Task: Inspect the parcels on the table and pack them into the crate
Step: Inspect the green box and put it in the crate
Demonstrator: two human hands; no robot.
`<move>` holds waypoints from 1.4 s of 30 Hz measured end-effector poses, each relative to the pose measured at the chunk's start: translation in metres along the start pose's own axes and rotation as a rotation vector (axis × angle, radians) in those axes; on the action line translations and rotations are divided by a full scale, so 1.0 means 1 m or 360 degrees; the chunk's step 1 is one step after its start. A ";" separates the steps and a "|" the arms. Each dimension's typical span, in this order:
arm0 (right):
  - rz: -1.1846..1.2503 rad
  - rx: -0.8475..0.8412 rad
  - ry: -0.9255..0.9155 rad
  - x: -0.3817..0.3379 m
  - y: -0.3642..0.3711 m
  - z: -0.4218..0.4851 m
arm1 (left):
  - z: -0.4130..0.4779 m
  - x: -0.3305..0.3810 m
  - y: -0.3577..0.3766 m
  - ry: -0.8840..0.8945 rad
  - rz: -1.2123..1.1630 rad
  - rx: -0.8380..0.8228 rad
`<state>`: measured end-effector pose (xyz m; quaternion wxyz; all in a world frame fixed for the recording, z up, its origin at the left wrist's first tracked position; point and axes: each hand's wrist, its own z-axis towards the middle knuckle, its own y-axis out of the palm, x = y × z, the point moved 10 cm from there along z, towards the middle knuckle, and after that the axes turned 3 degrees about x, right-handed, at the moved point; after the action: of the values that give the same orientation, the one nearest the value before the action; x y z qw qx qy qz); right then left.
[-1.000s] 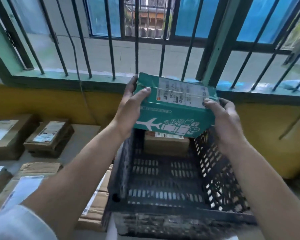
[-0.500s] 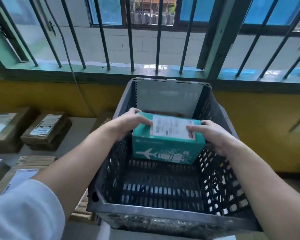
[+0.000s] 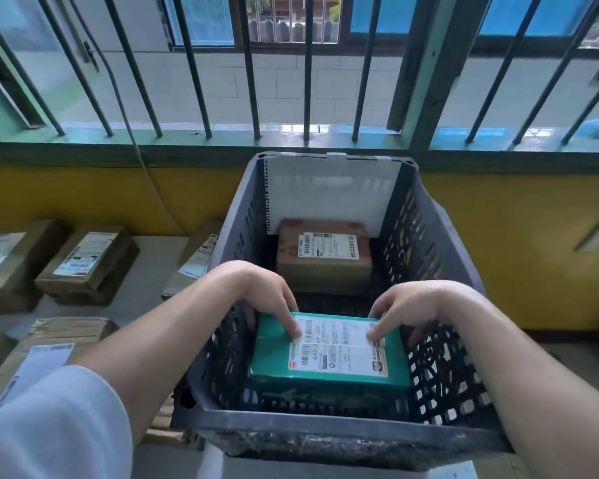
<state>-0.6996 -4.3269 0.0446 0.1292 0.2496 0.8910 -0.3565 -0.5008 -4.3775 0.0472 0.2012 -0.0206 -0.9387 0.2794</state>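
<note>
— Where is the green parcel [image 3: 332, 361]?
— Low in the near half of the black crate [image 3: 325, 428], close to the near wall. Whether it already sits on the floor cannot be told.
— Which way does it lie?
— Flat, broad face up. Its long axis runs left to right, roughly parallel to the near rim, and the white shipping label faces upward, its print upright to the wearer.
— And the hands?
— Both grasp it at the far corners. The left hand [image 3: 256, 288] curls its fingers over the top onto the label's left edge, with one digit down the left side. The right hand [image 3: 408, 302] does the same at the right.
— Anything readable?
— Barcodes and rows of small print, too blurred to read with confidence. A faint white aeroplane graphic shows on the near side face.
— What else is in the crate?
— A brown parcel [image 3: 324, 267] at the far end, label up, with a bold mark that includes "20". More brown parcels [image 3: 87, 264] lie on the table [image 3: 146, 271] to the left
</note>
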 end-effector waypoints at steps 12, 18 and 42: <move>-0.0636 -0.0312 0.0046 -0.011 0.046 0.000 | 0.005 0.002 0.053 -0.0118 0.0350 -0.0287; -0.0726 -0.0315 0.0021 -0.016 0.047 -0.001 | 0.007 0.003 0.053 -0.0115 0.0370 -0.0263; -0.0130 0.0674 -0.0520 -0.091 -0.022 -0.021 | -0.051 0.051 -0.059 0.0805 -0.0431 0.1126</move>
<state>-0.6362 -4.3581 0.1096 0.2019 0.1741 0.7733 -0.5753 -0.5233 -4.3930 0.1360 0.4534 0.1048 -0.7011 0.5403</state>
